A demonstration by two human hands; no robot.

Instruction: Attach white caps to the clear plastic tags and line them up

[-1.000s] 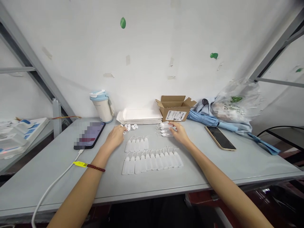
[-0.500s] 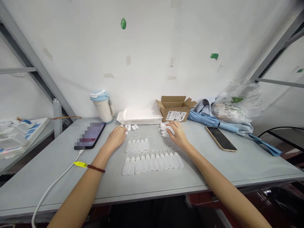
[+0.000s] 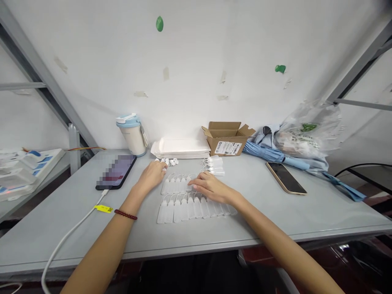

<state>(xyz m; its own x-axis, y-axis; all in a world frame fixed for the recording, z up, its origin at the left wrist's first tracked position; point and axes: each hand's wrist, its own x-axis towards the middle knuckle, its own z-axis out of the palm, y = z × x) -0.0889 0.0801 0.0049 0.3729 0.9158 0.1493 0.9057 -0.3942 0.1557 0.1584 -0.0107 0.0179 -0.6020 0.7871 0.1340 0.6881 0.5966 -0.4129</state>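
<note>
The right hand (image 3: 212, 188) is reaching low over the right end of the upper row of bottles (image 3: 173, 186), its grip looking narrow, though whether it is pinching a bottle I cannot tell. Its palm side is hanging over the lower row of bottles (image 3: 183, 210), so a sagging wrist could be knocking those crooked. The left hand (image 3: 153, 173) is resting by the small white caps (image 3: 174, 162), its grip hidden; a careless push could be scattering them. Loose bottles (image 3: 217, 166) are lying before the box (image 3: 226, 148) on the counter (image 3: 143, 239), their thin strings possibly snagging.
</note>
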